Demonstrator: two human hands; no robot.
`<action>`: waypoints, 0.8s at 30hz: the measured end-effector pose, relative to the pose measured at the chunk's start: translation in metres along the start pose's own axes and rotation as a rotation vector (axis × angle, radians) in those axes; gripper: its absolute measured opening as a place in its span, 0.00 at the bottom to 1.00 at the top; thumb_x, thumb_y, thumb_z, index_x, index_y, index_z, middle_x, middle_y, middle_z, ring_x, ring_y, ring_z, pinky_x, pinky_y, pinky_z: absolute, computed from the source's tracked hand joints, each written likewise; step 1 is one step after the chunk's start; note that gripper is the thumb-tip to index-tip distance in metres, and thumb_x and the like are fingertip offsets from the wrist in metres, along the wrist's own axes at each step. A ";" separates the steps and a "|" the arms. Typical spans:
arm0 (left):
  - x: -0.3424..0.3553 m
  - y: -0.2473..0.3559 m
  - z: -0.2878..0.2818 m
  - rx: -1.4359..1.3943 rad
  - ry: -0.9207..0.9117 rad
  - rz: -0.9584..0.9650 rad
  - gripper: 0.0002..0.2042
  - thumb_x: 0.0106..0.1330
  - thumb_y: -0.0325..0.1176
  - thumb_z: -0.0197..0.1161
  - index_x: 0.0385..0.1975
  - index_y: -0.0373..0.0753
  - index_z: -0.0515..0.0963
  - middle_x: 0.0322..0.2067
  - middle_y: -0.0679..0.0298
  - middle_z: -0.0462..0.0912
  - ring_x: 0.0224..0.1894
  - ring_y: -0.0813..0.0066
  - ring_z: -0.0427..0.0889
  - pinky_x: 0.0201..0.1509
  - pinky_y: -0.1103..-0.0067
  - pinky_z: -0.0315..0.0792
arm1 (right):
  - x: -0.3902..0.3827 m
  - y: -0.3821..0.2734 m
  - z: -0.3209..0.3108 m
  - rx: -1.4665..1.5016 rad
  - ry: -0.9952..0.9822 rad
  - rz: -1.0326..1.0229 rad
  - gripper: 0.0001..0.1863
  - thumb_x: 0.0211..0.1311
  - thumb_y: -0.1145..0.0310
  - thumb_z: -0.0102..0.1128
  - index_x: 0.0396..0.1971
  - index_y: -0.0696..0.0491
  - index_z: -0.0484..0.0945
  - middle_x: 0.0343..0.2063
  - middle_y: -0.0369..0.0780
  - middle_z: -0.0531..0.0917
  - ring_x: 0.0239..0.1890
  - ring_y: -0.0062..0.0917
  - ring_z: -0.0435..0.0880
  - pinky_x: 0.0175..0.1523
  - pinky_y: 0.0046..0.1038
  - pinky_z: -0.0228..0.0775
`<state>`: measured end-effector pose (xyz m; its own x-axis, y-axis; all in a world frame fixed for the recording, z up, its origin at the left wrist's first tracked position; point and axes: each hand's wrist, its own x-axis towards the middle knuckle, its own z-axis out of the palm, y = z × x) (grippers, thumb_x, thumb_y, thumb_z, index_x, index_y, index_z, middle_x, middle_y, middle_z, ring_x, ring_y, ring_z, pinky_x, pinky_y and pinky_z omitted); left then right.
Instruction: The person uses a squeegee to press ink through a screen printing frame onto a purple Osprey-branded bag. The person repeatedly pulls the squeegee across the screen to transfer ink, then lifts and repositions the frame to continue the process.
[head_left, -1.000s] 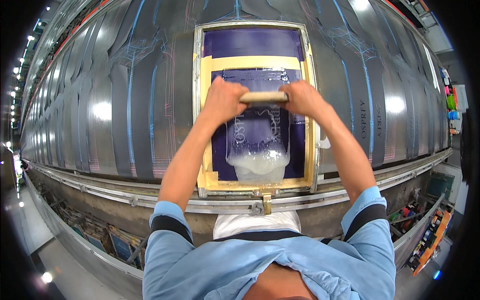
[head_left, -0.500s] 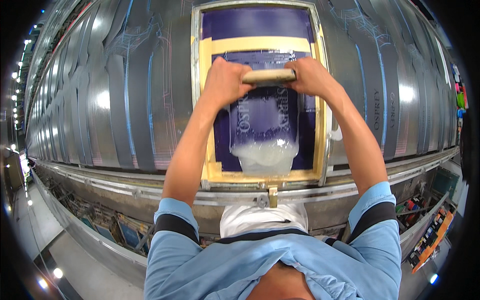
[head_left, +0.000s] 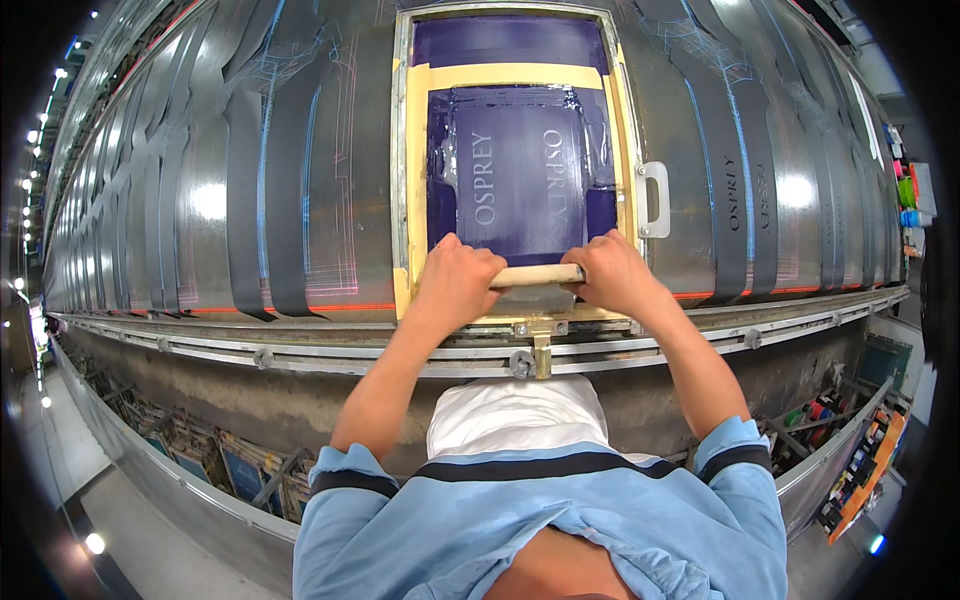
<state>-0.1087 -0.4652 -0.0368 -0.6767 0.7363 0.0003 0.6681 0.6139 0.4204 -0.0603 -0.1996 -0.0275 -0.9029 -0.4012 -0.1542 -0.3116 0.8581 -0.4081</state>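
Note:
Both hands grip one squeegee (head_left: 538, 275) by its pale wooden bar, my left hand (head_left: 455, 283) on its left end and my right hand (head_left: 620, 276) on its right. It lies across the near end of a screen printing frame (head_left: 402, 150). The purple mesh (head_left: 520, 190) inside is edged with yellow tape and carries pale lettering. Wet, clear ink glistens along the sides of the mesh. What lies under the squeegee is hidden by the bar and my hands. A white handle (head_left: 654, 200) sticks out from the frame's right side.
A long table (head_left: 375, 220) bears several dark grey fabric pieces (head_left: 247, 200) with blue and pink line prints. A metal rail (head_left: 440, 362) with a brass-coloured clamp (head_left: 542, 355) runs along the near edge. Below it, a shelf holds several framed screens (head_left: 245, 470). An orange rack (head_left: 868, 470) stands lower right.
Both hands have drawn the squeegee from the upper part of the mesh toward me, to its near end. The pool of clear ink there is now out of sight, and the lettering shows.

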 end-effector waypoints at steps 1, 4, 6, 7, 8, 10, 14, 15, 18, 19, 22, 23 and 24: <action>0.007 -0.005 -0.004 -0.011 -0.086 -0.021 0.11 0.49 0.37 0.77 0.32 0.45 0.85 0.30 0.67 0.85 0.33 0.64 0.82 0.45 0.68 0.67 | 0.007 0.006 -0.006 -0.006 -0.060 0.021 0.13 0.47 0.66 0.75 0.35 0.50 0.86 0.26 0.42 0.86 0.38 0.38 0.85 0.48 0.38 0.70; 0.053 -0.034 -0.018 0.056 0.108 0.063 0.10 0.52 0.41 0.76 0.29 0.46 0.85 0.26 0.67 0.84 0.31 0.62 0.82 0.43 0.67 0.68 | 0.052 0.034 -0.029 -0.046 0.048 -0.020 0.12 0.49 0.60 0.75 0.32 0.50 0.86 0.22 0.45 0.85 0.32 0.44 0.86 0.44 0.43 0.75; 0.097 -0.063 -0.029 0.083 0.122 0.057 0.10 0.52 0.41 0.76 0.29 0.46 0.85 0.27 0.65 0.85 0.32 0.61 0.84 0.43 0.66 0.68 | 0.094 0.059 -0.047 -0.068 0.071 0.027 0.13 0.49 0.61 0.75 0.31 0.51 0.86 0.23 0.45 0.85 0.32 0.46 0.86 0.43 0.45 0.77; 0.120 -0.077 -0.036 0.089 0.132 0.057 0.10 0.52 0.41 0.76 0.29 0.45 0.84 0.27 0.64 0.86 0.33 0.60 0.85 0.43 0.66 0.69 | 0.116 0.071 -0.057 -0.063 0.064 0.036 0.13 0.49 0.61 0.76 0.31 0.51 0.86 0.25 0.46 0.86 0.33 0.47 0.86 0.43 0.45 0.78; 0.140 -0.090 -0.043 0.095 0.142 0.058 0.11 0.52 0.42 0.75 0.29 0.45 0.84 0.27 0.63 0.86 0.34 0.60 0.86 0.44 0.65 0.69 | 0.138 0.082 -0.067 -0.058 0.056 0.045 0.13 0.49 0.61 0.76 0.31 0.52 0.86 0.26 0.47 0.86 0.34 0.48 0.86 0.43 0.46 0.78; 0.178 -0.112 -0.057 0.075 0.121 0.018 0.11 0.52 0.43 0.76 0.30 0.46 0.85 0.27 0.62 0.87 0.35 0.58 0.87 0.44 0.64 0.72 | 0.174 0.103 -0.085 -0.055 0.040 0.060 0.13 0.49 0.61 0.76 0.32 0.52 0.86 0.28 0.49 0.87 0.36 0.49 0.87 0.44 0.46 0.79; 0.222 -0.132 -0.070 0.116 0.086 -0.067 0.13 0.52 0.46 0.77 0.33 0.47 0.87 0.26 0.59 0.87 0.34 0.55 0.87 0.48 0.63 0.77 | 0.219 0.128 -0.103 -0.006 -0.008 0.109 0.15 0.49 0.62 0.76 0.35 0.54 0.87 0.31 0.52 0.87 0.38 0.50 0.87 0.45 0.45 0.79; 0.225 -0.133 -0.070 0.113 0.097 -0.091 0.14 0.52 0.47 0.77 0.33 0.47 0.87 0.26 0.58 0.87 0.35 0.55 0.87 0.47 0.64 0.78 | 0.223 0.131 -0.104 0.016 0.006 0.120 0.17 0.49 0.64 0.76 0.38 0.55 0.87 0.32 0.52 0.87 0.38 0.50 0.87 0.45 0.44 0.79; 0.225 -0.135 -0.064 0.106 0.052 -0.142 0.14 0.51 0.47 0.78 0.32 0.47 0.86 0.26 0.58 0.87 0.35 0.55 0.87 0.46 0.63 0.78 | 0.225 0.134 -0.099 0.087 -0.017 0.121 0.17 0.49 0.66 0.76 0.39 0.56 0.87 0.32 0.53 0.87 0.38 0.50 0.87 0.45 0.44 0.79; 0.223 -0.134 -0.062 0.084 0.086 -0.123 0.13 0.51 0.46 0.78 0.30 0.46 0.86 0.25 0.59 0.86 0.34 0.55 0.86 0.45 0.63 0.78 | 0.223 0.133 -0.096 0.087 -0.007 0.108 0.16 0.49 0.67 0.76 0.39 0.55 0.87 0.32 0.52 0.87 0.38 0.50 0.87 0.45 0.44 0.78; 0.204 -0.126 -0.052 0.033 0.163 -0.053 0.14 0.50 0.44 0.78 0.30 0.43 0.84 0.24 0.57 0.84 0.34 0.52 0.85 0.41 0.62 0.75 | 0.203 0.120 -0.088 0.030 0.052 0.096 0.14 0.49 0.68 0.75 0.37 0.54 0.87 0.31 0.51 0.87 0.38 0.50 0.87 0.46 0.44 0.79; 0.194 -0.119 -0.048 0.012 0.152 -0.047 0.13 0.50 0.43 0.78 0.29 0.43 0.84 0.25 0.58 0.85 0.34 0.53 0.85 0.42 0.62 0.74 | 0.192 0.113 -0.083 0.029 0.047 0.098 0.13 0.49 0.68 0.75 0.37 0.54 0.87 0.31 0.51 0.87 0.38 0.50 0.87 0.46 0.45 0.79; 0.176 -0.108 -0.042 -0.006 0.157 -0.031 0.12 0.50 0.42 0.78 0.29 0.44 0.85 0.25 0.59 0.85 0.34 0.54 0.85 0.42 0.62 0.73 | 0.175 0.100 -0.076 0.029 0.040 0.099 0.13 0.49 0.68 0.74 0.36 0.53 0.87 0.30 0.50 0.87 0.38 0.50 0.87 0.45 0.45 0.79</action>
<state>-0.3130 -0.4143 -0.0443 -0.7375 0.6630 0.1283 0.6442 0.6338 0.4282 -0.2726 -0.1595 -0.0272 -0.9401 -0.3014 -0.1595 -0.2120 0.8830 -0.4187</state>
